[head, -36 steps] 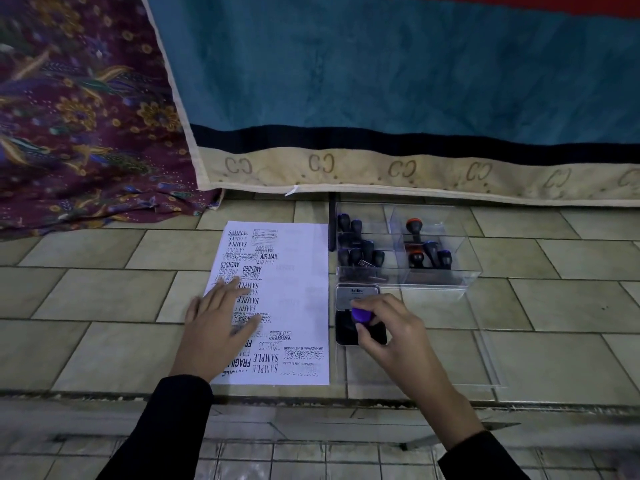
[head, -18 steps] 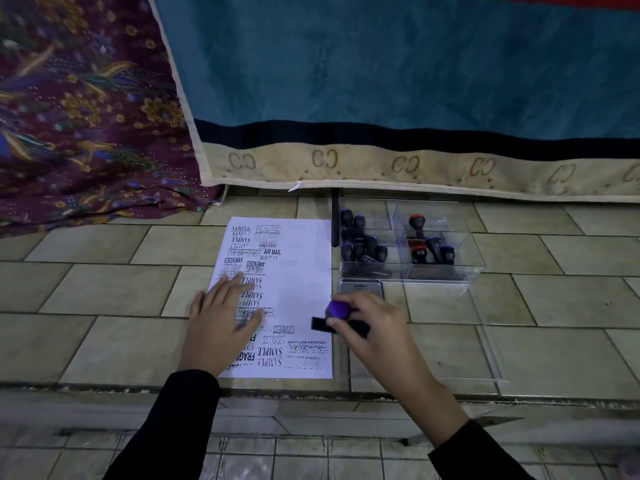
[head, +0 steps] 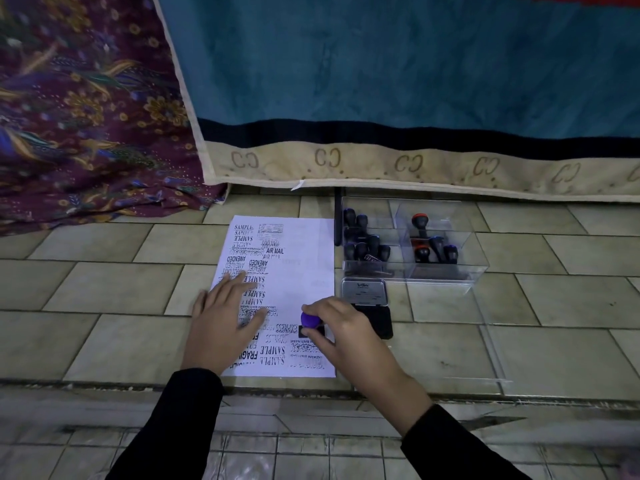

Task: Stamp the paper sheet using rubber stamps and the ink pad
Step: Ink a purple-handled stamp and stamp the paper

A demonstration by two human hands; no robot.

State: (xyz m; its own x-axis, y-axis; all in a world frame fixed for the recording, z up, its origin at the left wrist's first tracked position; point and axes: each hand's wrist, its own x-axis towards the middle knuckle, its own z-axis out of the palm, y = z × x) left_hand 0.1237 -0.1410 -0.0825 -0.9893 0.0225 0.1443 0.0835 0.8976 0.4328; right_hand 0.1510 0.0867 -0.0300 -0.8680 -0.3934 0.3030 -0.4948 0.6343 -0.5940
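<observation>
We look down at a wide teal blanket [head: 415, 64] with a cream border that hangs along the far edge of the tiled floor [head: 104, 289]. A purple floral cloth [head: 79, 116] lies bunched at the far left corner.

The paper sheet [head: 304, 258] lies near the middle of the floor, its near end close to the step edge in front of us. Black prints such as SAMPLE, AMENDED and AIR MAIL cover its left half. Just right of its far end stands a clear plastic box [head: 474, 268] with two compartments that hold upright spare stamps [head: 367, 247], some black and some with red tops.

Our left hand [head: 221, 323] lies flat on the left side of the sheet, fingers straight and spread. Our right hand [head: 349, 334] curls its fingers round the purple-knobbed stamp [head: 309, 320] on the right side of the sheet, towards the near end. The stamp's black base appears to be down against the paper beside an EXPRESS print. The ink pad [head: 377, 320] lies open just right of the sheet, between the box and our right hand, its silver lid tipped back.
</observation>
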